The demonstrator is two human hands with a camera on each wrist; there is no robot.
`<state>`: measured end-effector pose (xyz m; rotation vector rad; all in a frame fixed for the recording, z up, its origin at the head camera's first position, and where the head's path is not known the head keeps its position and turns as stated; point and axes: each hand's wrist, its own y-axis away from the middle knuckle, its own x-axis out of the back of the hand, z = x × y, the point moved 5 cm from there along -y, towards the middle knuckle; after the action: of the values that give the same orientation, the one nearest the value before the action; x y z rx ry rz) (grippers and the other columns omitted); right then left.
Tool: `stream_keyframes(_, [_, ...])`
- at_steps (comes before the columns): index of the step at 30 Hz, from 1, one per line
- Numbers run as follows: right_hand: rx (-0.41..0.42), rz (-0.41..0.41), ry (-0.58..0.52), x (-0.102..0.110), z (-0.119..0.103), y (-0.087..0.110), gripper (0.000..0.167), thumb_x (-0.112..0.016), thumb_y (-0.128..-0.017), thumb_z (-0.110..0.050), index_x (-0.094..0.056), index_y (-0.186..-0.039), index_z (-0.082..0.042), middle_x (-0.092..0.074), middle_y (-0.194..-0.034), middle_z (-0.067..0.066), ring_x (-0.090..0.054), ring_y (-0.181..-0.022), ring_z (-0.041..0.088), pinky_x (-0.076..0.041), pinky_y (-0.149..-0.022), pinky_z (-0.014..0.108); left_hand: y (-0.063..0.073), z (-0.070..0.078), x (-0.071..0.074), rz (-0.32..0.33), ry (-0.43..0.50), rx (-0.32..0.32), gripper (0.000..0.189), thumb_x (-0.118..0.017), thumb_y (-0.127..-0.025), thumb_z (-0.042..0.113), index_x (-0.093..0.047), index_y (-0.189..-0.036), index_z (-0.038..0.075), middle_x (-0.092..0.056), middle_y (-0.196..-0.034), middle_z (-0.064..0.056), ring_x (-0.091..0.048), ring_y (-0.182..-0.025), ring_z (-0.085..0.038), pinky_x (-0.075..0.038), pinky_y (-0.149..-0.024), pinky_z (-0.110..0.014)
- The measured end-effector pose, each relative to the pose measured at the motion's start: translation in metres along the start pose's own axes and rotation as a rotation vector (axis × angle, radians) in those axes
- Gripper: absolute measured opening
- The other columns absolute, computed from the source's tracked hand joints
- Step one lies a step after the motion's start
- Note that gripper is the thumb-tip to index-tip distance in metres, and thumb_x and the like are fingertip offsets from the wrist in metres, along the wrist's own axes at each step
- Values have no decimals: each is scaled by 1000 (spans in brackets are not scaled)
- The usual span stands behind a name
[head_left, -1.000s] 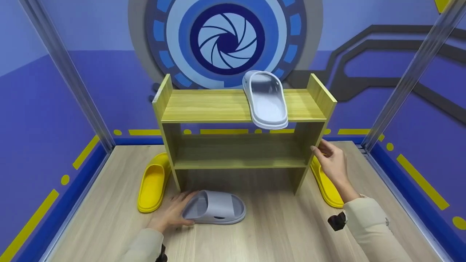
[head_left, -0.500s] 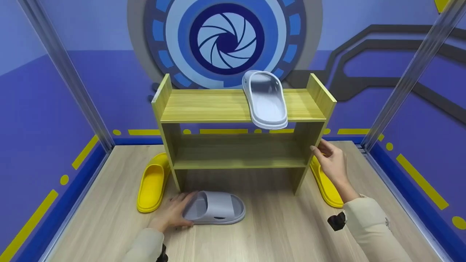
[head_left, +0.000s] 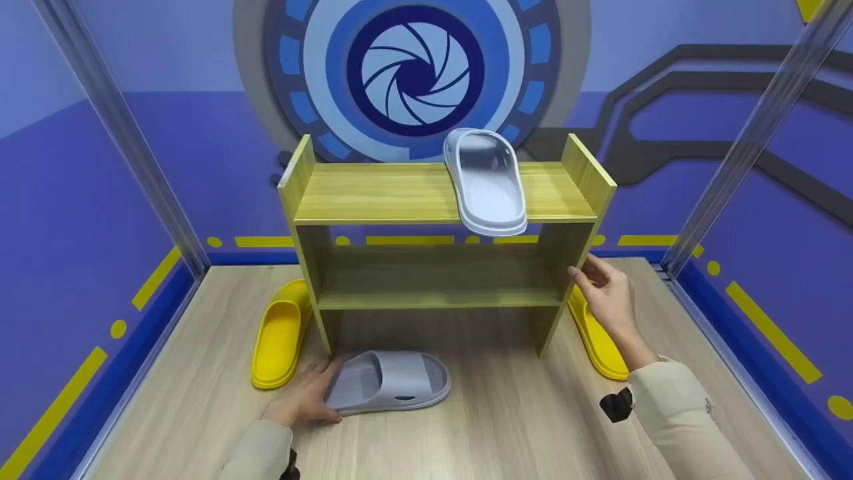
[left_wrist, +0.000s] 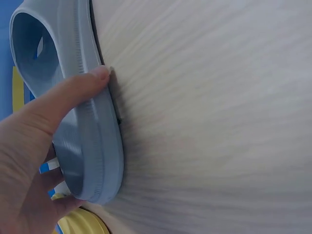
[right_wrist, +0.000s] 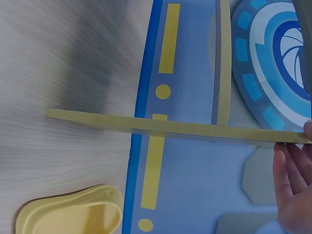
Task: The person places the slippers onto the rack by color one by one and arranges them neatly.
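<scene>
On the table, a grey slipper (head_left: 403, 380) lies sideways in front of the wooden shelf, its toe to the right. My left hand (head_left: 303, 397) holds it by the heel. The left wrist view shows the thumb (left_wrist: 73, 92) along the slipper's near side and the fingers past its other side. My right hand (head_left: 608, 293) grips the shelf's right side panel (head_left: 586, 193), thumb at its front edge and fingers on its outer face. Another grey slipper (head_left: 493, 190) stands on the top board (head_left: 380, 193), heel jutting over the front edge.
A yellow slipper (head_left: 276, 343) lies on the table left of the shelf. A second yellow slipper (head_left: 600, 343) is on the right, partly behind my right hand and wrist. The shelf's middle board (head_left: 433, 287) bears nothing. Blue-purple walls and metal posts (head_left: 753, 127) enclose the table.
My left hand has shifted slightly left at the grey slipper's heel, and more of the insole shows. The right hand and the shelf have stayed still.
</scene>
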<state>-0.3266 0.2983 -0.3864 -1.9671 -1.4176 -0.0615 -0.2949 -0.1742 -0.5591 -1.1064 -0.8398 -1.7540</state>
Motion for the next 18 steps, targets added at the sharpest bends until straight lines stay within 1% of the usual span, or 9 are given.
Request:
stream_keyframes(3, [1,3,11,1,-1,0,41,-60,-83,-27,-56,-118,-5,-62,-101,7,-59,-86,13,-46,-74,23,-1,0,-1,-22,-11,23,100,-80,-54,41,-32,-134,4,-36,-131,-23,-29,-120,-42,-22,-96,-49])
stream_keyframes(8, [4,-2,-7,1,-1,0,41,-60,-83,-25,-56,-118,-3,-62,-101,9,-59,-86,12,-45,-73,18,-2,4,0,-44,-51,9,102,-78,-54,46,-34,-132,-1,-36,-130,-26,-31,-119,-40,-25,-96,-47])
stream_keyframes(11, [6,-4,-20,2,-17,3,38,-60,-84,-18,-55,-117,1,-61,-101,14,-59,-88,19,-45,-73,18,-1,6,2,-44,-56,-7,102,-78,-53,47,-35,-131,-3,-37,-128,-28,-32,-118,-41,-26,-95,-47])
stream_keyframes(15, [3,0,-18,4,-37,7,35,-59,-84,-9,-54,-116,5,-61,-101,18,-58,-88,29,-45,-73,18,1,8,5,-60,-28,-6,102,-78,-53,46,-35,-131,-5,-35,-129,-28,-29,-120,-42,-24,-96,-48])
stream_keyframes(18, [1,5,-20,5,-38,7,35,-59,-84,-9,-55,-115,5,-61,-100,18,-58,-87,29,-44,-71,14,2,10,6,-76,-11,7,104,-79,-52,46,-34,-131,-4,-35,-130,-28,-29,-120,-41,-23,-97,-47])
